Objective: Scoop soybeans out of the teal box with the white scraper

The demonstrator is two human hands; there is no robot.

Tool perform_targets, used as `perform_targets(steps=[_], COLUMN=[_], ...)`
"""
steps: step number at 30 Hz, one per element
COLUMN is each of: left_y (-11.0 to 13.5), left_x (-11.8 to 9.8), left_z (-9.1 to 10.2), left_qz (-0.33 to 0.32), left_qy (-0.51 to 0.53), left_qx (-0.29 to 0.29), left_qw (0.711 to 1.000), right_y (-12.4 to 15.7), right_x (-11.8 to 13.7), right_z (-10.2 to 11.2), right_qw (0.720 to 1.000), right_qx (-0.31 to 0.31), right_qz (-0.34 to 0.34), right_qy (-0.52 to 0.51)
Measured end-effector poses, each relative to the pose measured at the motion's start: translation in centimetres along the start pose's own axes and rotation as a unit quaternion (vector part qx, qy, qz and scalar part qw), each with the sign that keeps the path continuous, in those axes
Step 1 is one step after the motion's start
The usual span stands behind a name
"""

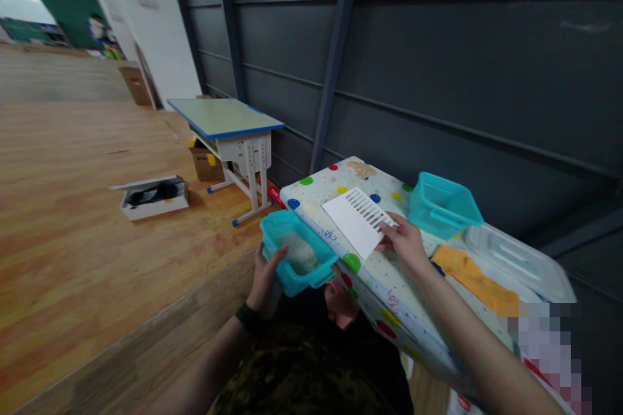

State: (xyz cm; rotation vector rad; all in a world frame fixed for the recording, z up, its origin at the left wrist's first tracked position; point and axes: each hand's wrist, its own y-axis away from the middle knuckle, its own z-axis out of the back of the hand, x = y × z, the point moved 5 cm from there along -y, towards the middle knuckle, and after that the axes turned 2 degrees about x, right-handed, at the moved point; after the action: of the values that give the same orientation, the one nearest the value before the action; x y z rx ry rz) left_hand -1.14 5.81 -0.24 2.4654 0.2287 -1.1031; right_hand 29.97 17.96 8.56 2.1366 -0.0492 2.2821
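My left hand grips the near left side of a teal plastic bin, thumb over its rim. Inside lies pale, grainy material that could be rice; I cannot tell for sure. The bin is held at the edge of a table with a dotted cover. My right hand pinches the right corner of a white card with a row of slots cut along one side. The card is over the tabletop, right of the bin.
A second teal bin stands toward the wall. Near it lie an orange cloth and a clear lid. Small tan bits form a patch at the table's far end. A desk and an open white box are on the left.
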Motion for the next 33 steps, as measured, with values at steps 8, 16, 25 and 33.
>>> perform_targets(steps=[8, 16, 25, 33], left_y=[-0.2, -0.3, -0.4, -0.9], left_x=[-0.1, -0.5, -0.6, -0.7], left_z=[0.1, 0.1, 0.3, 0.4], left_qz=[-0.002, 0.001, -0.001, -0.02], left_qy=[0.0, 0.0, 0.007, 0.01], left_qx=[-0.007, -0.018, -0.022, -0.011], left_qw=[1.0, 1.0, 1.0, 1.0], right_y=[1.1, 0.6, -1.6, -3.3], right_x=[0.0, 0.5, 0.8, 0.0], right_z=[-2.0, -1.3, -1.4, -3.0], right_qw=[0.997, 0.999, 1.0, 0.998], right_qx=[0.072, 0.022, 0.0, 0.051], right_qz=[-0.011, 0.005, 0.025, -0.017], right_qy=[0.012, 0.039, 0.016, 0.027])
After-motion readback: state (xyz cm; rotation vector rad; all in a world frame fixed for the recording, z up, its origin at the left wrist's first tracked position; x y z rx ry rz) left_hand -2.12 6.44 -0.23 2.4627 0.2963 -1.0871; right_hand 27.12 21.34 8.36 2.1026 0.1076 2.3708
